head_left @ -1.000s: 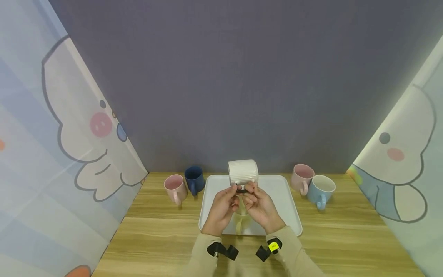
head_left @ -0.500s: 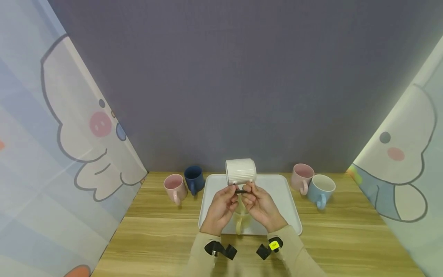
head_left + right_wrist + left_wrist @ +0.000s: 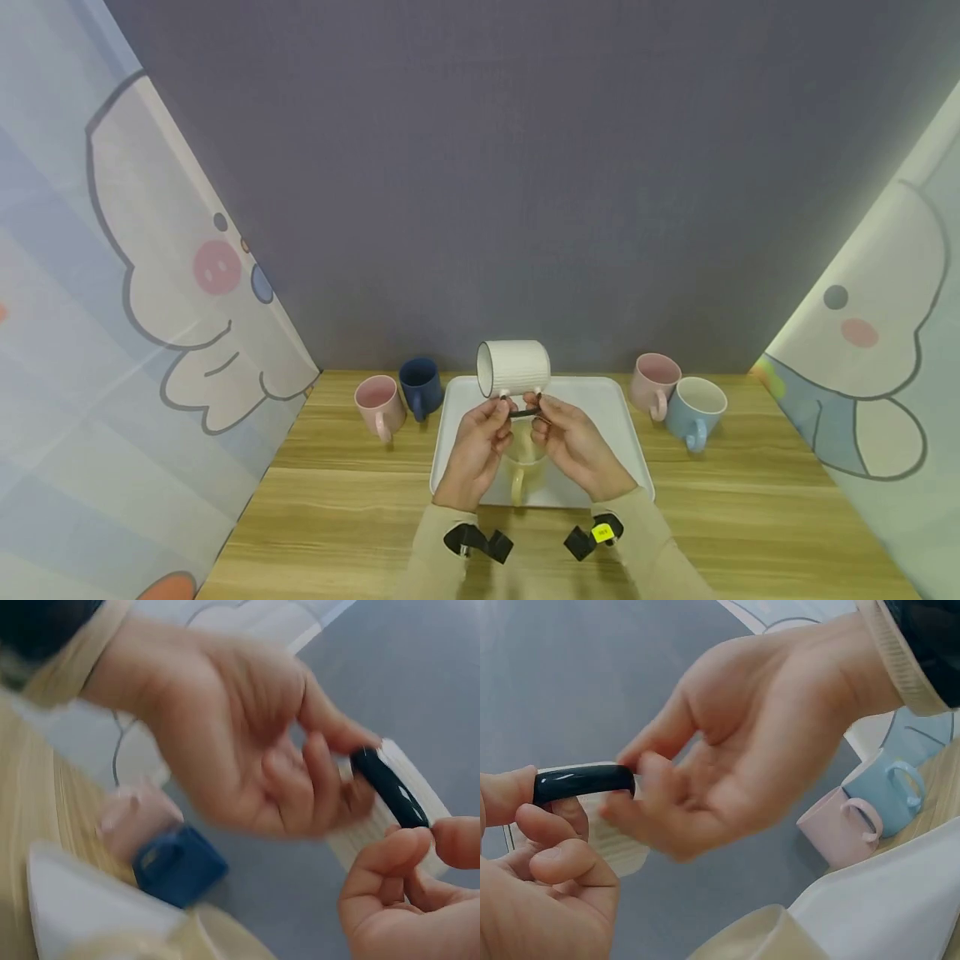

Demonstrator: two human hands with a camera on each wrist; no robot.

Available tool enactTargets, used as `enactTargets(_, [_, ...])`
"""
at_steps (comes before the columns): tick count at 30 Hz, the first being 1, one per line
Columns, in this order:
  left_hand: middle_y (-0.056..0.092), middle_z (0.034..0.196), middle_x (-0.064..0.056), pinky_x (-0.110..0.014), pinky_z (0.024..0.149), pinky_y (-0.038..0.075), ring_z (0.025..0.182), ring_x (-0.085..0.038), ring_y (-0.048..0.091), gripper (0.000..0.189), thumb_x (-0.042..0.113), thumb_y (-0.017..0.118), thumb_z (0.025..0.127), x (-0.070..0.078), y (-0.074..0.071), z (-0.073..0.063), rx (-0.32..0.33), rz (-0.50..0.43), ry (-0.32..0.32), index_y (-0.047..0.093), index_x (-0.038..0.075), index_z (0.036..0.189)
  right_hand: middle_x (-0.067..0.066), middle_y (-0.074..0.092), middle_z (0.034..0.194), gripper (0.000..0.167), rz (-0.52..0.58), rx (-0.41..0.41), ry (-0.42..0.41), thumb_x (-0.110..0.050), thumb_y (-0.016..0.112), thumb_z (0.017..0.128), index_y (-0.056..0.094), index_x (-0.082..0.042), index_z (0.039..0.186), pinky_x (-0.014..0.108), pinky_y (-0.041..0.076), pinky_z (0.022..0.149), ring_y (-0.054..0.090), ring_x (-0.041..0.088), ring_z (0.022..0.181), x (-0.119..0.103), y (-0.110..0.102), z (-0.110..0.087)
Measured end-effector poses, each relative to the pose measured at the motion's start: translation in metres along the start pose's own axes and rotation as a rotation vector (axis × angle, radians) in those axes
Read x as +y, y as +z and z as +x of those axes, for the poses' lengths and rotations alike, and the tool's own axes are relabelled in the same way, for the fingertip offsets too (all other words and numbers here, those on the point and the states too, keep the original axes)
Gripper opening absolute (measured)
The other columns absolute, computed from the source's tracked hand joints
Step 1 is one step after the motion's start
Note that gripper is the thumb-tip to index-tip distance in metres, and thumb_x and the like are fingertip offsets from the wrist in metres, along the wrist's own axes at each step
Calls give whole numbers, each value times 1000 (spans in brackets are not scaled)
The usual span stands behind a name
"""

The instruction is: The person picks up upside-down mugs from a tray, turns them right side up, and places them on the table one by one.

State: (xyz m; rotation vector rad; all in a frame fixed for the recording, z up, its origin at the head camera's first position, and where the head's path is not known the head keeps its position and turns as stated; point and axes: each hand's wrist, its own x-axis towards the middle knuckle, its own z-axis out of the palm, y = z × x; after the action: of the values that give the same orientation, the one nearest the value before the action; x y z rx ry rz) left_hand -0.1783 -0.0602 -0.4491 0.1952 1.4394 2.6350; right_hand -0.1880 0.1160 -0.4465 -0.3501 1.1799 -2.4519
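Note:
A white ribbed mug (image 3: 513, 367) with a dark rim and black handle lies sideways in the air over the tray, its mouth facing left. My left hand (image 3: 474, 454) pinches the handle at the rim end. At the base end, my right hand (image 3: 581, 446) pinches the handle between thumb and fingers. The left wrist view shows the black handle (image 3: 585, 782) running between both hands' fingertips. A pale yellow mug (image 3: 525, 450) stands on the white tray (image 3: 607, 417) below, partly hidden by my hands.
To the left stand a pink mug (image 3: 378, 406) and a dark blue mug (image 3: 421, 387). Another pink mug (image 3: 654, 383) and a light blue mug (image 3: 696, 412) stand right of the tray. A grey panel (image 3: 510, 183) rises behind the wooden table (image 3: 337, 517).
The white mug has shifted slightly left and turned, so more of its mouth shows. My right wrist has swung a little to the right, while the left hand stays nearly in place.

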Motion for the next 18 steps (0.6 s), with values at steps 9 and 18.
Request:
enactTargets(9, [56, 85, 7, -18, 57, 29, 58, -4, 34, 14, 12, 56, 105, 20, -29, -2, 177, 135, 123, 62, 9, 93, -9, 66, 96, 27, -226, 121, -50, -18, 45, 110, 71, -16, 118, 16, 48, 70, 54, 3, 73, -18, -43, -21])
enactTargets(18, [51, 83, 8, -17, 68, 40, 73, -4, 47, 13, 17, 60, 104, 38, -63, -10, 387, 293, 123, 62, 6, 98, -12, 63, 88, 27, -404, 378, -46, -19, 48, 109, 74, -25, 105, 16, 47, 69, 52, 2, 70, -34, -85, -48])
